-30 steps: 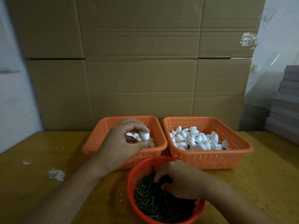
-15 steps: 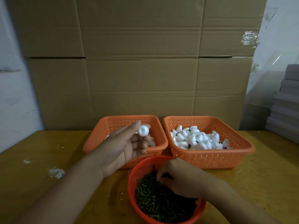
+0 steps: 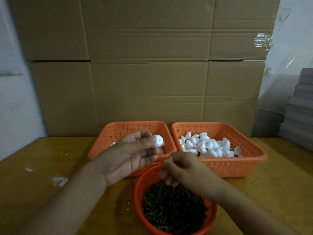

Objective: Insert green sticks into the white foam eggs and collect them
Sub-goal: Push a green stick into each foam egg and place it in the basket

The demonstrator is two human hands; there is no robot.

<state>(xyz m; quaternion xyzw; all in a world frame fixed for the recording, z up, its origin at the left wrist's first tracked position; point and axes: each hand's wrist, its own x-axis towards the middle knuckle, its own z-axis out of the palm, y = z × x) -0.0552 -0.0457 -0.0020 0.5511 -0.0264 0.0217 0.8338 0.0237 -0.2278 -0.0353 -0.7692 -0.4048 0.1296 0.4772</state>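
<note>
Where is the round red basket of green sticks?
The round red basket of green sticks sits nearest the camera, centre, before two orange baskets, under the right hand.

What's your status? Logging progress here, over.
Left hand pinches a foam egg over the left basket. Right hand pinches a green stick above the round basket. Not yet joined. Nothing between them.

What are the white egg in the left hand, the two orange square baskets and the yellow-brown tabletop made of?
White egg: probably foam, matte, no shine. Orange square baskets: moulded plastic, perforated walls, slight sheen. Yellow-brown tabletop: likely varnished wood or board, dull gloss, chipped pale patches.
</note>
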